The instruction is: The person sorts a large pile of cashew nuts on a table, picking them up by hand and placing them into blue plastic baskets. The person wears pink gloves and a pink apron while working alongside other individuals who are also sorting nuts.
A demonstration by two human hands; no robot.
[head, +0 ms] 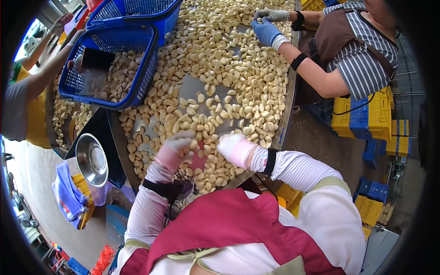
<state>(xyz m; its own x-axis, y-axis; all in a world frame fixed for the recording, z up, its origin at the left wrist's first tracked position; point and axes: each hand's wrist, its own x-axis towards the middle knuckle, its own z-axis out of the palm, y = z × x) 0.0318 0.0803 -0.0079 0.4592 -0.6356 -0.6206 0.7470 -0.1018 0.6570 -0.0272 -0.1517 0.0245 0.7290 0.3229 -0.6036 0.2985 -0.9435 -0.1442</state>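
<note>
Peeled garlic cloves (216, 63) cover much of a metal sorting table (192, 87) before me. Both my hands wear pale gloves with pink cuffs and work low over the near end. My left hand (177, 147) is slightly blurred, its fingers and thumb curled around a few cloves. Just right of it, a pink-red patch (198, 158) shows between the cloves. My right hand (231, 146) rests knuckles-up among the cloves near the right edge, fingers curled down. Its fingertips are hidden, so what it grips cannot be seen.
Blue plastic baskets (153, 68) stand at the upper left; the nearer contains cloves and a dark object (98, 59). A steel bowl (92, 160) sits left. A co-worker's gloved hands (268, 31) handle cloves opposite; another person's arm (51, 74) reaches in left. Yellow crates (380, 113) are stacked right.
</note>
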